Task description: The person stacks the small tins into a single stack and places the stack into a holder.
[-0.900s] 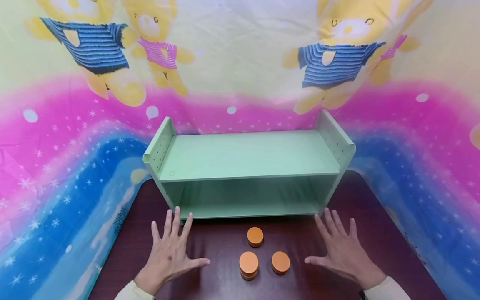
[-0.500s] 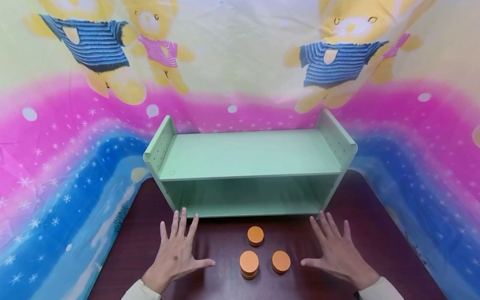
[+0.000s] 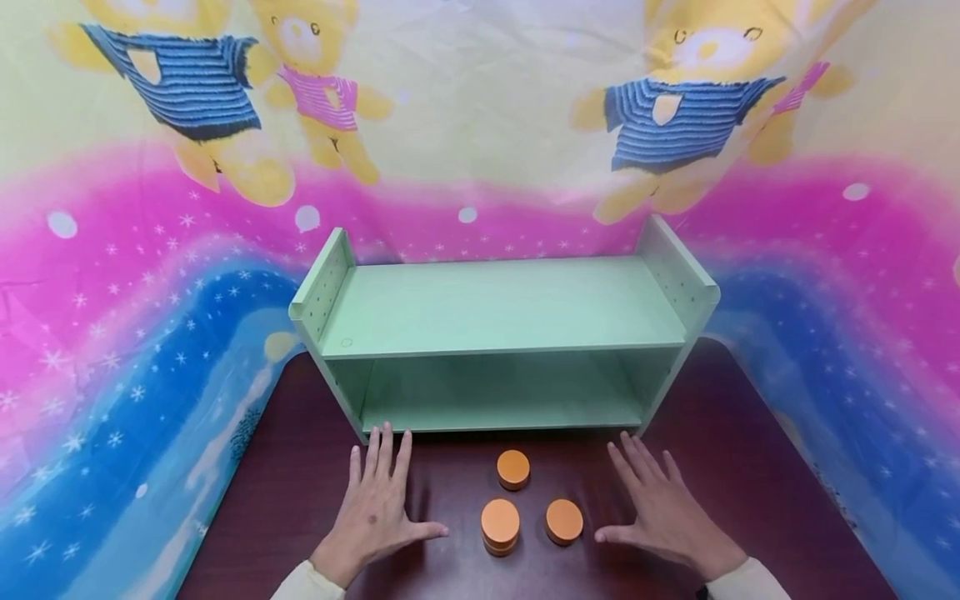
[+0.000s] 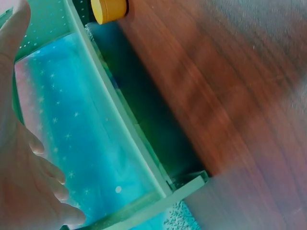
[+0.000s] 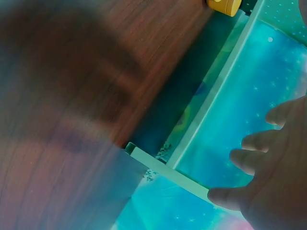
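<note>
Three orange-lidded round containers stand in a cluster on the dark table: a back one, a taller-looking front one and a right one. To their left is my left hand, palm down with fingers spread and thumb pointing at the front container. My right hand mirrors it on the other side, its thumb toward the right container. Neither hand holds anything. Each wrist view shows the fingers of its own hand, left and right, extended with nothing in them.
Behind the containers stands a pale green two-tier shelf with raised side panels, its lower front edge just beyond my fingertips. The dark reddish wooden table lies under everything. A cloth backdrop with printed bears surrounds the back and sides.
Both hands have moved inward toward the containers and slightly nearer to me, fingers still spread. The containers and the shelf stay in place; the head view has shifted slightly.
</note>
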The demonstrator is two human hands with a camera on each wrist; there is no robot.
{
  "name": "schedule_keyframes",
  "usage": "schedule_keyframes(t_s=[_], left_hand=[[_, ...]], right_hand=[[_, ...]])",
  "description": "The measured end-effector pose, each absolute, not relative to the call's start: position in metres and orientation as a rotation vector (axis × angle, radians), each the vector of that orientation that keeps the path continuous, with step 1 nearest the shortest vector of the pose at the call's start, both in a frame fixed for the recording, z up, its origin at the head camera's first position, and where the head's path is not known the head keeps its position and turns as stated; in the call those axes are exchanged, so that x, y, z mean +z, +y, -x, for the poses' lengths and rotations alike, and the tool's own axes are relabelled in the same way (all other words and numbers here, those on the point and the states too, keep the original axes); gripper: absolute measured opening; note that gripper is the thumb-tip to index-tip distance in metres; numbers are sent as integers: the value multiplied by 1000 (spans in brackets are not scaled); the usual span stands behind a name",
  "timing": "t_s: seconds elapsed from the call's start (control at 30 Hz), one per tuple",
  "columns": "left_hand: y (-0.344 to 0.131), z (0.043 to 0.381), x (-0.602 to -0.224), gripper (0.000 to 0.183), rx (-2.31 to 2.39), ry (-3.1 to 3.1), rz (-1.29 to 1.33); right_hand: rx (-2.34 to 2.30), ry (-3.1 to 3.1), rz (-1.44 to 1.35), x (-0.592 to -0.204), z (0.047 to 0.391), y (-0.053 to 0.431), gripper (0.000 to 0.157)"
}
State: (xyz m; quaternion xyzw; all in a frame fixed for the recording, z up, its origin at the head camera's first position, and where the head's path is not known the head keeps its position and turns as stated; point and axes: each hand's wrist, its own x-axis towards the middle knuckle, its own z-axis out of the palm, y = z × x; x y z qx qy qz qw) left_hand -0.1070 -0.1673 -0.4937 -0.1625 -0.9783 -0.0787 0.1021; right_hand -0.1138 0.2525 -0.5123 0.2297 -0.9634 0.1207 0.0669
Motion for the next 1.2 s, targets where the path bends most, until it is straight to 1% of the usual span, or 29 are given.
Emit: schedule_keyframes(t_s=[0.3, 0.63, 0.9, 1.2], left_hand=[[-159, 103, -501, 139, -236, -2904, 485], [-148, 101, -506, 138, -378, -2937, 527], [-142, 98, -511, 138, -642, -2956, 534], [-133, 96, -515, 132, -803, -2932, 543]], right_hand=[[414, -2908, -688, -520, 112, 247, 115], [413, -2927, -686, -529, 111, 238, 115], [478, -2961, -707, -534, 111, 235, 113], [604, -3049, -633, -537, 114, 230, 110]])
